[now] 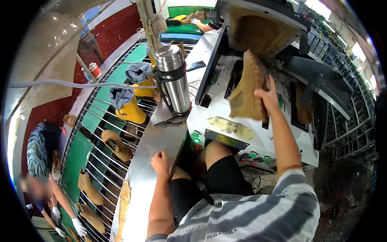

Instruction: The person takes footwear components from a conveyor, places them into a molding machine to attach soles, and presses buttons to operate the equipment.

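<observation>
My right hand (267, 97) grips a tan boot (244, 88) by its sole side and holds it above the white machine (219, 109). The boot stands on end, its sole turned toward my palm, slightly blurred. Behind it the machine's raised lid (260, 32) shows a brown pad underneath. Another tan boot (303, 105) sits in the slot at the machine's right. Over the metal counter (151, 141), my left hand (160, 162) is curled into a loose fist, with nothing visible in it.
A steel thermos (174, 80) stands on the counter beside the machine. On the roller conveyor (105, 165) at left lie tan boots (116, 145) and yellow boots with grey cuffs (131, 109). A gloved person (60, 189) reaches over its near end; another person's arm (204, 26) is at the far end.
</observation>
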`<state>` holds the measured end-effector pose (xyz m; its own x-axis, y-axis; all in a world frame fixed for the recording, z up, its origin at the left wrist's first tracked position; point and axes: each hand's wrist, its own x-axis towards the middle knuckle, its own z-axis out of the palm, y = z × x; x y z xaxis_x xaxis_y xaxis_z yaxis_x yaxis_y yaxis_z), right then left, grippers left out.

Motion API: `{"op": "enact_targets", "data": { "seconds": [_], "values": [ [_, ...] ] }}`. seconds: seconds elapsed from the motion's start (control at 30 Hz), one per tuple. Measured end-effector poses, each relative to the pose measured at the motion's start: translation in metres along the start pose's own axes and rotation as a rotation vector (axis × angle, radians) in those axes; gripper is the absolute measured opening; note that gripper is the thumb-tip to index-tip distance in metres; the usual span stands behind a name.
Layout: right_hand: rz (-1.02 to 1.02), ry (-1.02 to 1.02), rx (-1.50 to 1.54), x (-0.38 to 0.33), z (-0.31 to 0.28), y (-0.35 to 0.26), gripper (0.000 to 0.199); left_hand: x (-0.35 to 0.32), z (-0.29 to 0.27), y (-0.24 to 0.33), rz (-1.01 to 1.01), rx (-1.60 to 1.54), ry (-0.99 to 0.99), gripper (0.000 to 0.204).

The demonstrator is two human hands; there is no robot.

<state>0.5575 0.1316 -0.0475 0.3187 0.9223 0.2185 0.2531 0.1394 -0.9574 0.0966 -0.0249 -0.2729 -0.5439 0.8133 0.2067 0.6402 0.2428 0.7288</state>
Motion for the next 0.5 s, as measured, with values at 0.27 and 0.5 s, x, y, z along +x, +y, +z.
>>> {"op": "enact_targets", "data": {
  "seconds": [0.27,0.5],
  "values": [
    [0.208,0.073,-0.497,0.161,0.011,0.016,0.112,-0.009,0.002,-0.005,0.094,0.418,0.007,0.019],
    [0.343,0.0,-0.647,0.162,0.048,0.07,0.119,-0.015,0.036,-0.067,0.217,0.411,0.096,0.02]
  ]
}}
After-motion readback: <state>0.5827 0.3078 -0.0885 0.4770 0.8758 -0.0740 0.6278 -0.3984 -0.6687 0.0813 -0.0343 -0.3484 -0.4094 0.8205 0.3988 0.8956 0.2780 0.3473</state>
